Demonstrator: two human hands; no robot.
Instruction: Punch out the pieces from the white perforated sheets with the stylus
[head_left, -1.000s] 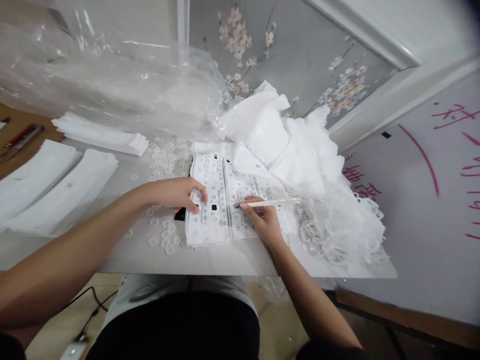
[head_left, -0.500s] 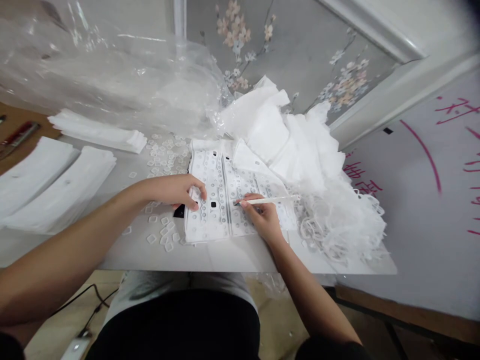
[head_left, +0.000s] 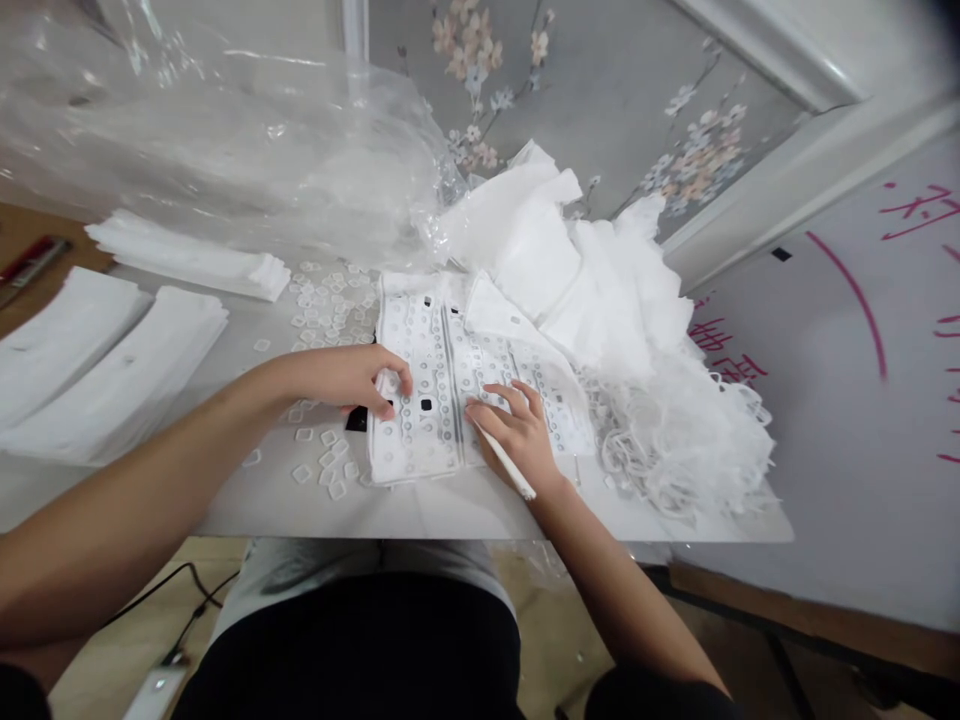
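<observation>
A white sheet stack with rows of small round holes and a few dark square cut-outs lies flat on the table. My left hand rests on its left edge, thumb and forefinger apart and pressing down on the surface. Pinched in my right hand is a slim white pen-like tool, slanting back toward my wrist. Its tip is hidden behind my fingers, over the sheet's middle. Beneath the left part of the sheet, a black piece sticks out.
Small white square rings are scattered left of the sheet. Folded white strips lie farther left. A heap of white cloth-like sheets and a tangle of white scraps stand right. Clear plastic film fills the back.
The pen-like tool has swung from pointing right to slanting down toward my right wrist. My right fingers have spread forward over the sheet. The left hand keeps its place.
</observation>
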